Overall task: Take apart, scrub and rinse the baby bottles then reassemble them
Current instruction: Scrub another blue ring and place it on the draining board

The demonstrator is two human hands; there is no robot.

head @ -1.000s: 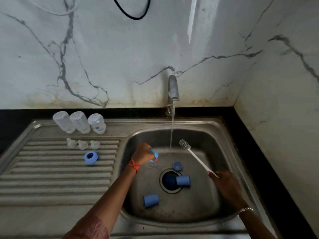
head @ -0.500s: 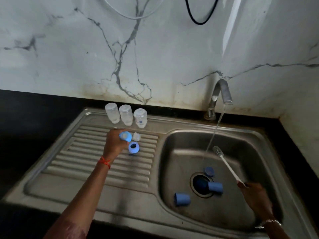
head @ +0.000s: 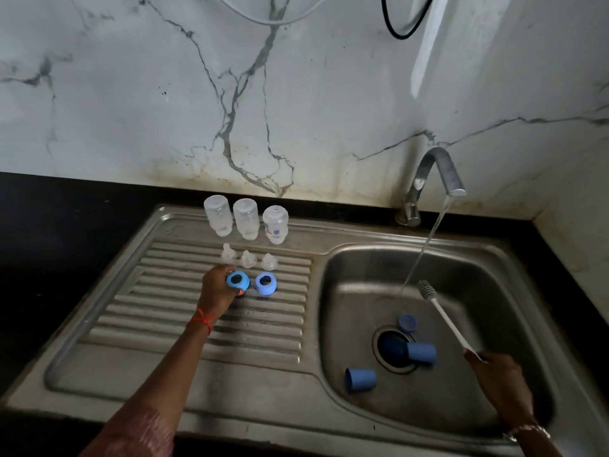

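Marble wall (head: 131, 94) backs a steel basin (head: 362, 275) sunk in a black table (head: 66, 225). Left of the basin, the left hand (head: 217, 286) curls its fingers (head: 225, 268) round a blue ring (head: 238, 280), low at the draining board (head: 197, 328) just beside a second ring (head: 265, 283), likely to dry washed parts in rows. Farther back, also left of the basin, stand three teats (head: 248, 258) and three bottles (head: 246, 218), mouths down to drain. Over the basin the right hand (head: 501, 387) grips a brush (head: 445, 319) by its handle end, bristles near the running water (head: 425, 245). Inside the basin lie two blue caps (head: 360, 379) and one smaller blue piece (head: 407, 323), probably awaiting scrubbing.
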